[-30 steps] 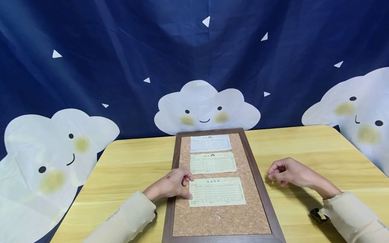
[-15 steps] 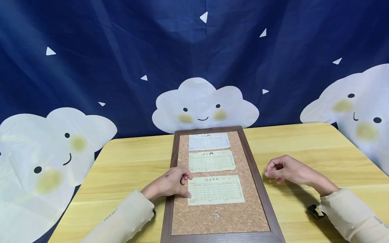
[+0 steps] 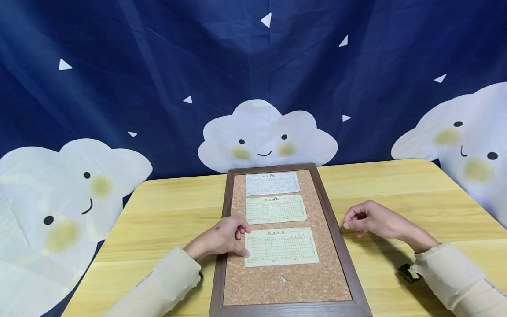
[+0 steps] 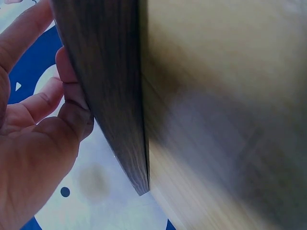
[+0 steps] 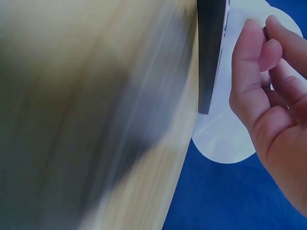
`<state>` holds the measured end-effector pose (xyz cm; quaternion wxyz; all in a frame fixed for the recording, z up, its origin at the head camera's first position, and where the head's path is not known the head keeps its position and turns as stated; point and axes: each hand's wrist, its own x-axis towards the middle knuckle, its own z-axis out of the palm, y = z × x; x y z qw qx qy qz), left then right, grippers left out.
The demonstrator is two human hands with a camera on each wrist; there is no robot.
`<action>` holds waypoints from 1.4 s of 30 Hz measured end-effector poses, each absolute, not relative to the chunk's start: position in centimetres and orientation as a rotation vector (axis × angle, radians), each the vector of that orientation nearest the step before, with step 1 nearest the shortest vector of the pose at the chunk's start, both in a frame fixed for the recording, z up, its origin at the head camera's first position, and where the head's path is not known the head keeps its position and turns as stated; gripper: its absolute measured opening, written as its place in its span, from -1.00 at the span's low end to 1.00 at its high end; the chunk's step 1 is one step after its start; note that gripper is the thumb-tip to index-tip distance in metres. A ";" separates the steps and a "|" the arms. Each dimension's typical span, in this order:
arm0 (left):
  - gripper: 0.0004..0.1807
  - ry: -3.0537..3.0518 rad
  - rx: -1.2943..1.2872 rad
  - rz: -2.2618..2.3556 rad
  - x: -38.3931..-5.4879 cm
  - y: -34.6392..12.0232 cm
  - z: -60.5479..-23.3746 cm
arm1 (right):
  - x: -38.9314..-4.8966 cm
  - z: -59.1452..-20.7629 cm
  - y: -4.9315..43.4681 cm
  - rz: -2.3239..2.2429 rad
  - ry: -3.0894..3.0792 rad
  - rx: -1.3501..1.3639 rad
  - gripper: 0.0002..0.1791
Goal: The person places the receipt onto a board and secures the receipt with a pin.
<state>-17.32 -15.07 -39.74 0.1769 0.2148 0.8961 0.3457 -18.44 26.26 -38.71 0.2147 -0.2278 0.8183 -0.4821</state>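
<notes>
In the head view a yellowish receipt slip point(image 3: 282, 247) lies on the framed corkboard point(image 3: 293, 288). My left hand point(image 3: 225, 237) touches its left edge, thumb and index finger spread apart near the two corners. My right hand point(image 3: 374, 220) hovers just right of the board's frame, thumb and index finger together. A small dark piece point(image 5: 265, 32) shows between those fingertips in the right wrist view; its kind is unclear. Farther up lie a second yellowish slip point(image 3: 275, 210) and a bluish-white slip point(image 3: 273, 183), each bearing a small dark arch-shaped piece at its top.
The board stands on a wooden table point(image 3: 178, 207), with bare wood on both sides. Behind it hangs a blue curtain point(image 3: 158, 88) printed with clouds. A black strapped item point(image 3: 409, 273) sits under the right sleeve. A pale scuff point(image 3: 282, 279) marks the cork below the nearest slip.
My right hand has shifted slightly left toward the frame. The left hand stays at the slip's edge. The whole view has tilted a little; the slips have not moved on the board.
</notes>
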 end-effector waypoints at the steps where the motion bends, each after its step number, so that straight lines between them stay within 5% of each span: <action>1: -0.50 2.536 0.607 0.978 -17.3 -15.1 -39.7 | -18.5 -38.7 26.2 -1.336 2.269 -0.638 -0.86; 42: -0.51 2.542 0.612 0.974 -17.3 -15.0 -39.7 | -19.1 -38.5 23.9 -1.287 2.226 -0.835 -0.89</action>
